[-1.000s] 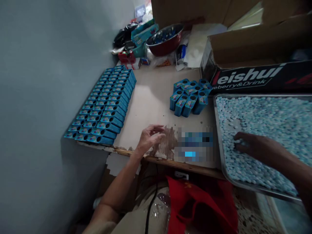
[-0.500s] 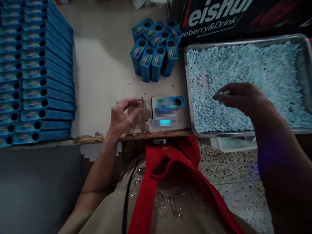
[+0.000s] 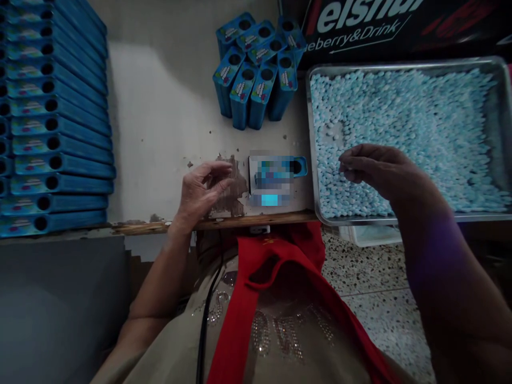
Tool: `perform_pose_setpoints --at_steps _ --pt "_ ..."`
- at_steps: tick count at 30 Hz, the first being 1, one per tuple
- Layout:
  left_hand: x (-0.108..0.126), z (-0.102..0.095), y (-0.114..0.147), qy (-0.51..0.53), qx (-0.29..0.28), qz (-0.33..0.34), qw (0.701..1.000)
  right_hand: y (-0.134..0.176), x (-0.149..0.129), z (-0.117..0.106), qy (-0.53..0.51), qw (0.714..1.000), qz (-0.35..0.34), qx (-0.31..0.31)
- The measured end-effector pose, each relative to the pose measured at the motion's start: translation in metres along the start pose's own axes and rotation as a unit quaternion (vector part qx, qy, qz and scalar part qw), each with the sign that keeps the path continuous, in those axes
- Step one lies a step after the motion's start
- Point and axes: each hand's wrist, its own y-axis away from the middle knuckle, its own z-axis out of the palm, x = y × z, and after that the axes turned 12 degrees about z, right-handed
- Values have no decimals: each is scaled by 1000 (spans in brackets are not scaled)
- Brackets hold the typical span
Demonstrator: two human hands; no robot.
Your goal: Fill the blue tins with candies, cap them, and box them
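Observation:
My right hand [image 3: 370, 166] is over the left part of a metal tray [image 3: 313, 160] full of small pale blue and white pellets [image 3: 404, 122]. Its thumb and fingertips are pinched together, and whatever lies between them is too small to make out. My left hand [image 3: 204, 189] hovers by the table's front edge, fingers curved and apart from the thumb, with nothing in it. Between the hands sits a small flat device like a scale [image 3: 252, 184], its lit display blurred by pixelation. A blue box with a round hole [image 3: 301, 166] lies on it.
Several blue boxes [image 3: 256, 93] stand upright in a cluster behind the device. Stacked rows of the same boxes [image 3: 76, 144] fill the left side. A black printed panel [image 3: 368, 32] is behind the tray. The wooden table edge [image 3: 272, 217] runs along the front.
My right hand has moved a little left over the tray, and its fingertips have drawn together. My left hand has hardly moved. The view has shifted slightly.

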Motion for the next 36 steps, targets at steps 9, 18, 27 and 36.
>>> perform_pose_setpoints --at_steps 9,18,27,36 --pt "10 3 -4 26 -22 11 999 33 -59 41 136 978 -143 -69" --pt "1 -5 16 -4 1 22 1000 40 -78 68 283 929 -237 -24" --pt "0 -12 22 -2 10 29 1000 42 -83 69 339 914 -223 -4" --pt "-6 -15 27 -2 21 31 999 47 -93 74 371 903 -217 14"
